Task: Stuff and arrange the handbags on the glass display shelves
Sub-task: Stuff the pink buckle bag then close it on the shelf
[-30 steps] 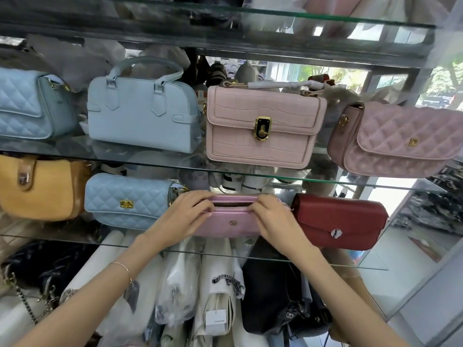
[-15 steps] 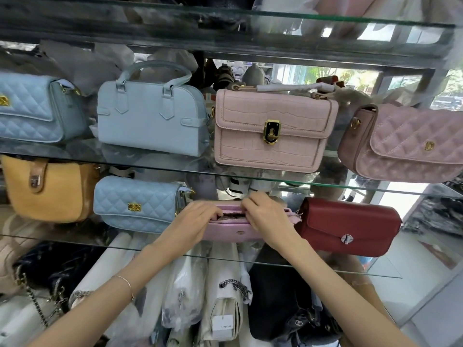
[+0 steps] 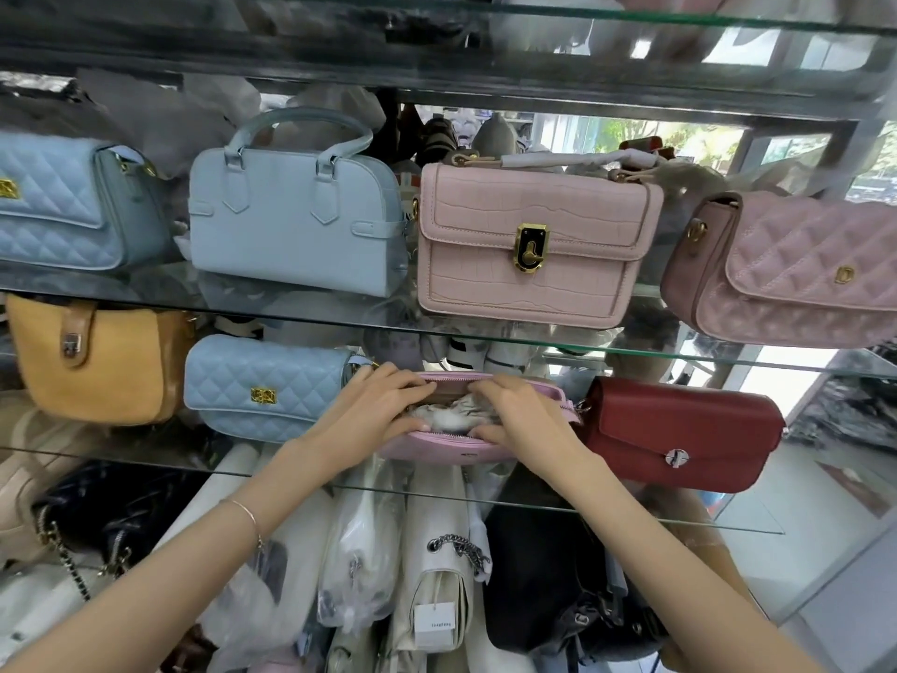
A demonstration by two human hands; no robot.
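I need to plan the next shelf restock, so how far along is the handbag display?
Mostly done: the upper shelf holds four bags standing in a row, and the yellow bag, blue quilted bag and red bag stand below. In hand: the left hand and right hand press paper stuffing into the open pink bag. Left: zipping and straightening it.

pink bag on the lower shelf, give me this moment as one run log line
stage: stuffing | pink bag: open, on lower glass shelf | stuffing paper: inside opening | left hand: on bag | right hand: on bag

Below the shelves, plastic-wrapped packages (image 3: 359,565) crowd together; a white paper tag (image 3: 435,626) hangs there, beside the pale tiled floor (image 3: 786,483).
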